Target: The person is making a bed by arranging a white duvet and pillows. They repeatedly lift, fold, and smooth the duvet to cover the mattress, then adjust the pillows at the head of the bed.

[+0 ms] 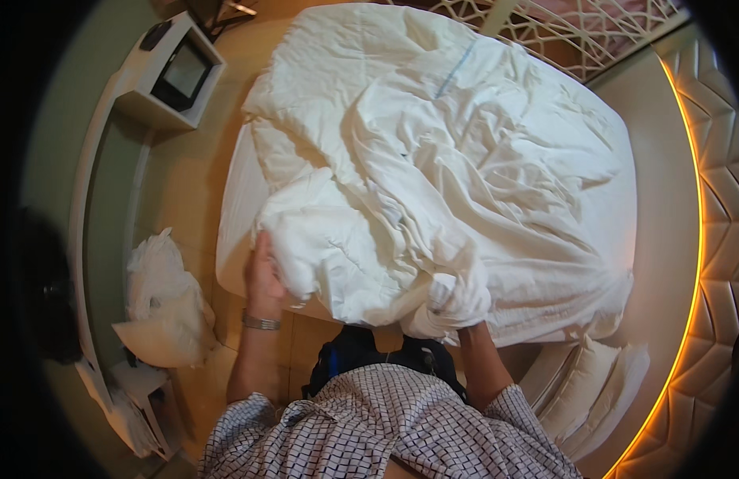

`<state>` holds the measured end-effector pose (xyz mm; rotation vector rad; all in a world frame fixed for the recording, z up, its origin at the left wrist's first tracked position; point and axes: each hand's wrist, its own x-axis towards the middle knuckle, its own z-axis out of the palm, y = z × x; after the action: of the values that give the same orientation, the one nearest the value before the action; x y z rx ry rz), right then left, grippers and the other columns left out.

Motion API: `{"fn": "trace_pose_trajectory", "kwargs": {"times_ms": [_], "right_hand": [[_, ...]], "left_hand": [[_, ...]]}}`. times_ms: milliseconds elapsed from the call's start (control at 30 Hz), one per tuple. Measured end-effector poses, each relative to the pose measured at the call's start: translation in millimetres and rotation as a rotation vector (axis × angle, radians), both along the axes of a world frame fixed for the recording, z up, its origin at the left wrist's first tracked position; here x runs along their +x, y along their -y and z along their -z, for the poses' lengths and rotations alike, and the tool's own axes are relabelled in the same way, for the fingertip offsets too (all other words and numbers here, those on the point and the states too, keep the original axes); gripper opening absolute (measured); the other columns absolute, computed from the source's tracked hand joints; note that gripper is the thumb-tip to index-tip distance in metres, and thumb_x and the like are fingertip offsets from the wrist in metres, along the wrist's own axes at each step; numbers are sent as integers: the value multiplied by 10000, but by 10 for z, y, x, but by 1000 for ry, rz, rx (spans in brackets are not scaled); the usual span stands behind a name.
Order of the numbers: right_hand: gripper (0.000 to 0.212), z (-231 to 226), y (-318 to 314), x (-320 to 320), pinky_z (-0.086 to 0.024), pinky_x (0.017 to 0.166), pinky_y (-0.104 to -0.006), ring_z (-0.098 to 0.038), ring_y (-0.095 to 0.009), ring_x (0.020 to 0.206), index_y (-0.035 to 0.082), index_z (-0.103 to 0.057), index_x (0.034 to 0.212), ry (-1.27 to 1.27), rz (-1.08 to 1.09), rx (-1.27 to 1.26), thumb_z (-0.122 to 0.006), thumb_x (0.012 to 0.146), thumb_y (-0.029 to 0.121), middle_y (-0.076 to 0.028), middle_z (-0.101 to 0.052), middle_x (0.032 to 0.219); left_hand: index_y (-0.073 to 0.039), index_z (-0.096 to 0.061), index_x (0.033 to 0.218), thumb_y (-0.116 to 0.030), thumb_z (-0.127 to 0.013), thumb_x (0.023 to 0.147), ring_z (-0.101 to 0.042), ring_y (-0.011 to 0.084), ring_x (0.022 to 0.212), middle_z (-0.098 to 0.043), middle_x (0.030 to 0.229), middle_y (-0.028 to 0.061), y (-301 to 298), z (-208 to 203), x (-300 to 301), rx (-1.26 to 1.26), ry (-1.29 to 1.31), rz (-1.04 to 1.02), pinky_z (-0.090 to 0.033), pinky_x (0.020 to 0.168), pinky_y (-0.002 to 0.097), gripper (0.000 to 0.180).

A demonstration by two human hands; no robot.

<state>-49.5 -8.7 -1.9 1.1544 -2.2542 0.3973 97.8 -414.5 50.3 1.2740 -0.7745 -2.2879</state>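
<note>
A thick white duvet lies in a heap along the near left part of the bed, with a thinner, wrinkled white duvet cover spread beside and over it. My left hand is closed at the duvet's near left edge; some of its fingers are hidden, and the duvet there is blurred by motion. White cloth of the cover bunches around my right hand at the bed's near edge. That cloth hides most of its fingers, which appear closed on the cover.
White pillows stand at the near right, beside the bed. More white bedding lies on the floor at left. A white shelf unit lines the left wall; a padded headboard with a light strip is at right. A lattice screen stands behind.
</note>
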Motion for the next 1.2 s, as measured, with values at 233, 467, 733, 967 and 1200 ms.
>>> {"fn": "trace_pose_trajectory", "kwargs": {"times_ms": [233,467,733,967,1200], "right_hand": [[593,148,-79,104,-560,812,-579,-632,-510,1004,-169,-523,1175,-65,50,30,-624,864,326,-303,-607,1147],[658,-195,-3,108,-535,854,-588,-601,-500,1082,-160,-481,1249,148,125,7,-652,843,330,-316,-567,1206],[779,-1191,522,-88,-483,880,-460,-580,-459,989,-170,-429,1305,775,304,-199,-672,825,393,-327,-556,1170],[539,-460,99,-28,-506,780,-456,-610,-409,870,-61,-559,1114,882,243,37,-659,832,388,-231,-604,996],[520,-258,-13,-3,-522,794,-486,-614,-437,897,-74,-548,1111,478,141,-38,-660,834,351,-256,-598,1023]], "left_hand": [[-19,-593,1151,-202,-642,971,-670,165,861,-673,1004,59,-1574,37,-1053,39,-26,52,-571,682,289,261],[58,-527,1276,-185,-569,982,-625,192,1008,-620,1194,104,-1980,440,-1250,-322,-12,92,-536,852,332,384],[11,-621,1091,-181,-628,970,-588,100,703,-649,891,19,-2506,481,-1045,-266,141,465,-481,597,272,227],[-2,-658,1030,-237,-726,902,-667,253,679,-698,780,145,-2160,46,-805,-1195,353,1187,-534,635,351,275],[-36,-657,1115,-200,-697,897,-702,330,829,-714,901,163,-2126,-12,-914,-1293,-263,1067,-558,707,396,276]]}}
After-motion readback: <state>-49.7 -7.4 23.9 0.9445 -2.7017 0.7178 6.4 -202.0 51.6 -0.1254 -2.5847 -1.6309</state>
